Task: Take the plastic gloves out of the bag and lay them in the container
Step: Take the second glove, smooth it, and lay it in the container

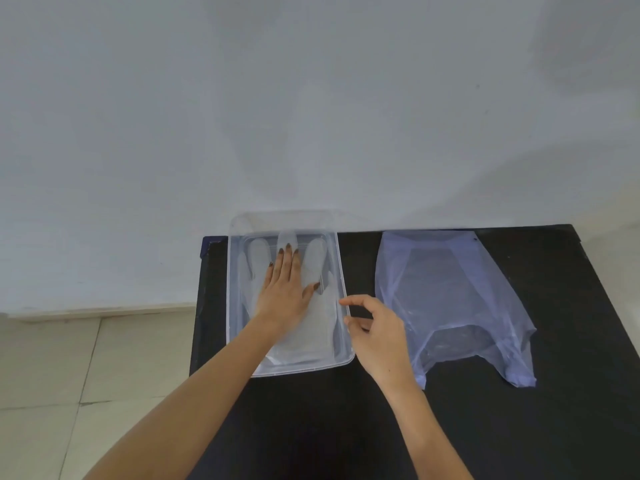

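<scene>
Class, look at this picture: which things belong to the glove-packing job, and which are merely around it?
Part of the job: plastic gloves, clear container, bluish bag, left hand, right hand.

Just around: black table, white wall, tiled floor.

I see a black desk (pixel 346 427) carrying a clear rectangular plastic container (pixel 341 271) beside a flat translucent bluish plastic bag (pixel 450 299).
</scene>
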A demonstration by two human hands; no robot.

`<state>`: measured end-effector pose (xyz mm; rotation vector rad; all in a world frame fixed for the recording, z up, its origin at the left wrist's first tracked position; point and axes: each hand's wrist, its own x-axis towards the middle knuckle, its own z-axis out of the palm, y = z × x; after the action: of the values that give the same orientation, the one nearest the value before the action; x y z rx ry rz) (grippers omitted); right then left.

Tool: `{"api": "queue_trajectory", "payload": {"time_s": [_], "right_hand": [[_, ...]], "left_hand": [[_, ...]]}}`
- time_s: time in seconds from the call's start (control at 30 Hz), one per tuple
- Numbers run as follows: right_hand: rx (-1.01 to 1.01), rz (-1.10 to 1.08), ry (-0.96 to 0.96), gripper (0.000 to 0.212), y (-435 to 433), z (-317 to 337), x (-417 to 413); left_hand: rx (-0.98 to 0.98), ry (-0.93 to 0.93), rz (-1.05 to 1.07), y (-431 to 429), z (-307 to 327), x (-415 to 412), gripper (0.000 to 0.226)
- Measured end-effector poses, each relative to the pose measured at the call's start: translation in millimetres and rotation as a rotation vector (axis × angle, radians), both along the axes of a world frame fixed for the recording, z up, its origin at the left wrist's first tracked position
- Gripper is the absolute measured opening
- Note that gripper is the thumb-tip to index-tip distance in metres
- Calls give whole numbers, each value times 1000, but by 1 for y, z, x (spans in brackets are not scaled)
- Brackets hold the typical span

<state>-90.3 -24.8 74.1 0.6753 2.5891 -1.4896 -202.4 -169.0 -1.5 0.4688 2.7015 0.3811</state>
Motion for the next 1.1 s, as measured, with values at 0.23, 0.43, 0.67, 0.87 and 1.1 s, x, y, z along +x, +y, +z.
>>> {"api": "queue_trajectory", "payload": {"time_s": [0.23,0.43,0.67,0.87,1.1], "right_hand": [[-22,-26,4,26,1,-4,1],[-68,-41,0,24,3,-2,2],[-64,-55,2,23,3,-4,1],[-93,-64,6,25,2,-3,2],[-104,-66,17,24,2,-4,1]], "left_hand": [[-51,8,-1,1,-19,-4,80],[-81,83,-34,5,-24,-10,77],[-59,54,-17,4,-29,-14,79],[-49,113,-56,6,-14,-1,80],[-123,15,-134,11,-20,8,89]]}}
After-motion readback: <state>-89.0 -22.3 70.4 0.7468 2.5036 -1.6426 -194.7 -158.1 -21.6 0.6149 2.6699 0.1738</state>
